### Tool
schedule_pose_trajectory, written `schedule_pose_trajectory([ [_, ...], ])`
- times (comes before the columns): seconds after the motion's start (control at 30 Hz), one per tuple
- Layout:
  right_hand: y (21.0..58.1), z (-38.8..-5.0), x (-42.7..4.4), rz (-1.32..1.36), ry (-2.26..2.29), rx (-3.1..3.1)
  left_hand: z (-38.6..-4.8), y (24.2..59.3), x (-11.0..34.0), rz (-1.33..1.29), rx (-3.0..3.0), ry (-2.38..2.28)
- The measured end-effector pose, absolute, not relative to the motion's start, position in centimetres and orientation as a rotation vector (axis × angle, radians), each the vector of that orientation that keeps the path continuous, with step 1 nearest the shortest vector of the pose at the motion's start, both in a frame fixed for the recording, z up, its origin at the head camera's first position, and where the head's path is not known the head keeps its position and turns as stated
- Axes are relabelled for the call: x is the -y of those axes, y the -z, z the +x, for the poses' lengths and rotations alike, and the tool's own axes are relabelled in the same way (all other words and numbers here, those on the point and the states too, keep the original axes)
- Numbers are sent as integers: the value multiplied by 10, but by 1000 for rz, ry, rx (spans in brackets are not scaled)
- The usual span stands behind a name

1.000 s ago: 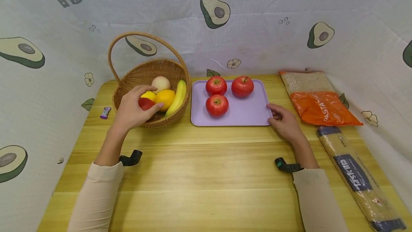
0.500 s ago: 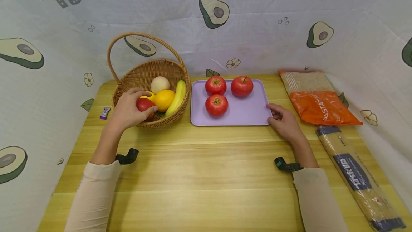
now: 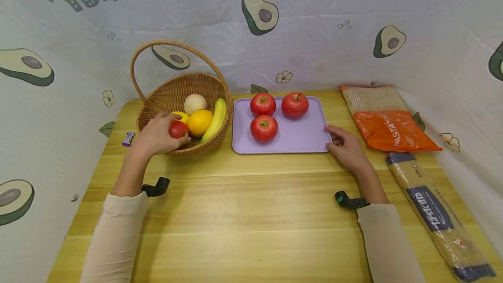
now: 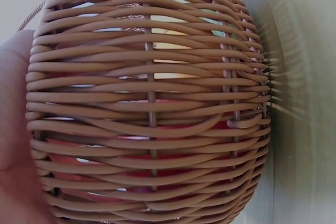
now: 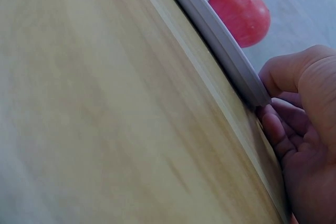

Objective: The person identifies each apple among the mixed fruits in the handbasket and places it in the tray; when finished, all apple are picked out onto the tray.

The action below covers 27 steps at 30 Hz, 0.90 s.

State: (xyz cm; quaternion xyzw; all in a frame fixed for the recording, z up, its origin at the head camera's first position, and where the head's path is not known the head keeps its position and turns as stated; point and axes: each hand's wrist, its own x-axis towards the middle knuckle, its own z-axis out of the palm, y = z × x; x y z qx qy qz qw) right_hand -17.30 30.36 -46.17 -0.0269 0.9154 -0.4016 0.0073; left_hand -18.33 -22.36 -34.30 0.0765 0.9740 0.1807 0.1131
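Note:
In the head view my left hand [image 3: 157, 136] reaches over the front rim of a wicker basket [image 3: 165, 91]. Its thumb and fingers curl round a red apple [image 3: 178, 129]. A yellow fruit [image 3: 181, 117], an orange [image 3: 200, 122], a pale peach-like fruit [image 3: 195, 104] and a banana [image 3: 216, 120] lie beside it in the basket. The basket's weave [image 4: 152, 103] blocks most of the left wrist view. My right hand [image 3: 347, 146] pinches the right edge of a lilac tray [image 3: 302, 136], its rim [image 5: 231, 51] between thumb and fingers. On the tray sit three red apples [image 3: 264, 128].
To the right lie an orange pasta bag [image 3: 393, 121] and a long spaghetti pack [image 3: 436, 213]. A small purple-wrapped candy [image 3: 128, 138] is left of the basket. White cloth [image 3: 314, 47] with avocado prints rises behind the wooden table [image 3: 251, 213].
My left hand has drawn back slightly to the left and lower, and its fingers have closed round the red apple in the basket. The right hand stays at the tray's edge.

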Motion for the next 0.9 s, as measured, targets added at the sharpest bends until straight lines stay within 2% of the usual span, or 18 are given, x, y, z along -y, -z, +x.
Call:
schedule_pose_trajectory([
  [0.9,463,-174,-305,-63,1260,-2847,-188,341,225,133,-2818,-486],
])
